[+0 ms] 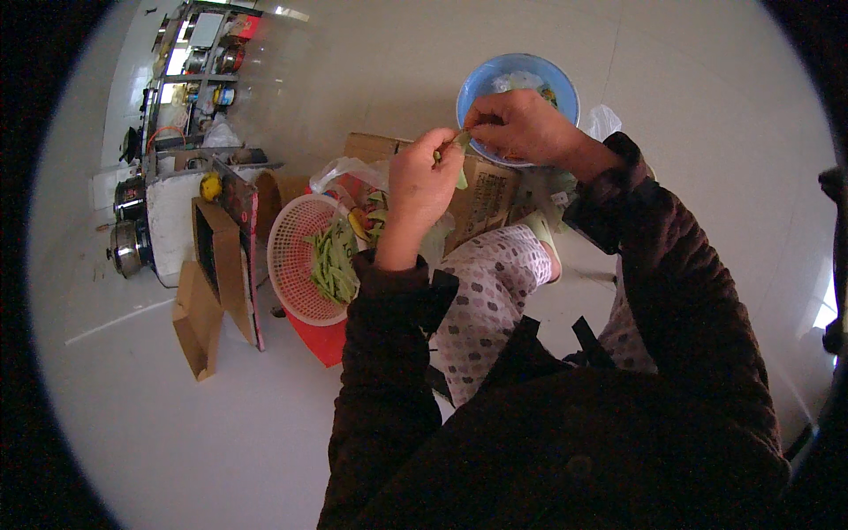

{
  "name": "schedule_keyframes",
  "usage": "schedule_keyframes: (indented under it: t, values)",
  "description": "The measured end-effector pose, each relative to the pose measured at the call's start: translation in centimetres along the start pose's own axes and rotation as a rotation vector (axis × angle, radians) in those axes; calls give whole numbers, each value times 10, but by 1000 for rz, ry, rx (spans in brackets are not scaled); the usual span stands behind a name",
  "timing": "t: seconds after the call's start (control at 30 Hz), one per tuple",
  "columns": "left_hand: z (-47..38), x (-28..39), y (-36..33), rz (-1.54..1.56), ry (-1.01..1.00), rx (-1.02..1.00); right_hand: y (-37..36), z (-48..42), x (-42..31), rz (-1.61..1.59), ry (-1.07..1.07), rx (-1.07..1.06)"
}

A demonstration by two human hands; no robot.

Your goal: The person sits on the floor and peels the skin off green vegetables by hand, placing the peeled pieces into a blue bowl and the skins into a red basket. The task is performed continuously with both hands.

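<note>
My left hand [424, 182] pinches a flat green bean pod [462, 177] between thumb and fingers. At the pod's upper end, the fingertips of my right hand [523, 129] are closed on its tip, above the near side of a blue basin [469, 86]. Inside the basin lie a clear plastic bag [517, 81] and some scraps, partly hidden by my right hand. Left of my left forearm, a pink plastic colander [286, 258] holds several green pods [324, 265]. More pods [377, 215] show beside it, around a plastic bag, partly behind my left wrist.
A flattened cardboard box [490, 192] lies on the floor before my slippered foot [546, 238]. Red material [324, 339] lies under the colander. Open cardboard boxes [199, 318] and a pink-edged board [248, 265] stand at left, near shelves with pots [126, 248]. A white plastic bag [604, 122] sits beside the basin.
</note>
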State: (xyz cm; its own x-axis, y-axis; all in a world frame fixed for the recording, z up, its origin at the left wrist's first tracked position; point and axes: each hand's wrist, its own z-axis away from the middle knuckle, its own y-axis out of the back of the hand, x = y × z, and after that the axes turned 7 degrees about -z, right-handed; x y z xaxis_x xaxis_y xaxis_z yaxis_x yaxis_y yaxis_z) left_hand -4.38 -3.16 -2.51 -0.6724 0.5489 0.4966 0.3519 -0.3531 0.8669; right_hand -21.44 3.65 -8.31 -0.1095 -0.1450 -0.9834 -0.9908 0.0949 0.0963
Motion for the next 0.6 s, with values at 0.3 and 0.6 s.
schedule_keyframes:
  t: [0.3, 0.6]
  values:
    - [-5, 7, -12, -122, -44, 153, -5, -2, -1, 243, 166, 124]
    - [-8, 18, -29, 24, -123, 458, -9, -2, -18, -580, -156, 205]
